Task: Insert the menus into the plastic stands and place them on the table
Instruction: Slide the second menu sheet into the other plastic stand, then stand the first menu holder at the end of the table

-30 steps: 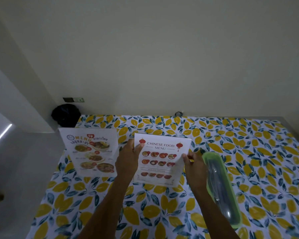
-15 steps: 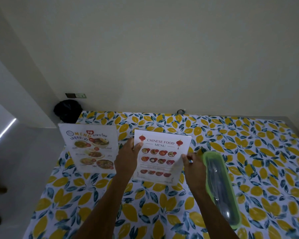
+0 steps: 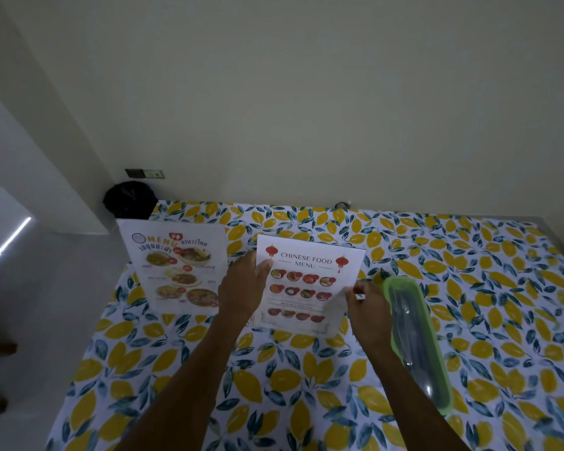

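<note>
chinese menu [image 3: 308,284] slightly raised; cutlery in green container [image 3: 437,362]

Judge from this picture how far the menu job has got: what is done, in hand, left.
Done: the Thai menu stands upright on the table. In hand: the left hand and right hand hold the Chinese food menu by its edges. Left: seating it and letting go; its stand is hard to make out.

We count two printed paper menus, a Thai-lettered one [image 3: 176,266] left of the white Chinese food menu [image 3: 308,284]. Right of that menu lies one green-rimmed clear plastic box [image 3: 417,340]. We see two bare hands [image 3: 241,288] [image 3: 368,309].
</note>
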Motion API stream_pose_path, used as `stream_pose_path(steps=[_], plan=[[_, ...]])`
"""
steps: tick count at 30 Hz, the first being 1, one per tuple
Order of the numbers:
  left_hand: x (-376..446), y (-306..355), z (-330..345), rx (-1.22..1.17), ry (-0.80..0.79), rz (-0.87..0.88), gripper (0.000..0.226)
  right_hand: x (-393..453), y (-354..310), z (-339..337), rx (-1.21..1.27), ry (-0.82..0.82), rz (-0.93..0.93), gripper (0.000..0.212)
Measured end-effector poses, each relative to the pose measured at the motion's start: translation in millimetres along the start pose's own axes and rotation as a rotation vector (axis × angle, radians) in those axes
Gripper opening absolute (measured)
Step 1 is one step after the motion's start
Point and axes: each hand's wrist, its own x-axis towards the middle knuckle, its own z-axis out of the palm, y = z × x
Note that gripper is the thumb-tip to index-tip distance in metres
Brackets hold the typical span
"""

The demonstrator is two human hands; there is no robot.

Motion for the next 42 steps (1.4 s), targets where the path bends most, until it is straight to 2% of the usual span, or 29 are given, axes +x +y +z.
stream_pose_path(steps=[6, 10, 14, 17, 23, 29, 38, 42], plan=[[2.0, 0.9, -28.5, 0.051, -0.036, -0.016, 0.046, -9.9, -18.0, -19.8, -0.031, -0.062, -0.015, 0.023], [-6.3, 0.0, -58.7, 0.051, -0.038, 0.038, 0.049, -25.1, -37.9, -40.9, -0.101, -0.052, -0.002, 0.032], [-20.5, -3.8, -96.5, 0.075, 0.006, 0.135, 0.049, -41.4, -53.0, -60.4, -0.188, -0.038, -0.012, 0.040], [-30.1, -8.1, -128.3, 0.055, 0.046, 0.198, 0.043, -60.5, -76.7, -78.0, -0.182, 0.024, -0.051, 0.042], [-52.1, -26.1, -176.2, 0.066, 0.110, 0.256, 0.042, -93.9, -110.6, -86.5, -0.177, 0.032, -0.131, 0.049], [-67.5, -58.2, -196.7, 0.128, 0.102, 0.217, 0.045, -117.8, -139.0, -55.6, -0.192, -0.049, -0.178, 0.049], [-42.7, -123.8, -203.3, 0.282, 0.128, 0.122, 0.047, -107.2, -181.8, 37.7, -0.198, -0.235, -0.271, 0.049], [-16.8, -149.6, -198.8, 0.469, 0.170, 0.105, 0.050, -89.0, -195.0, 78.4, -0.214, -0.319, -0.304, 0.051]])
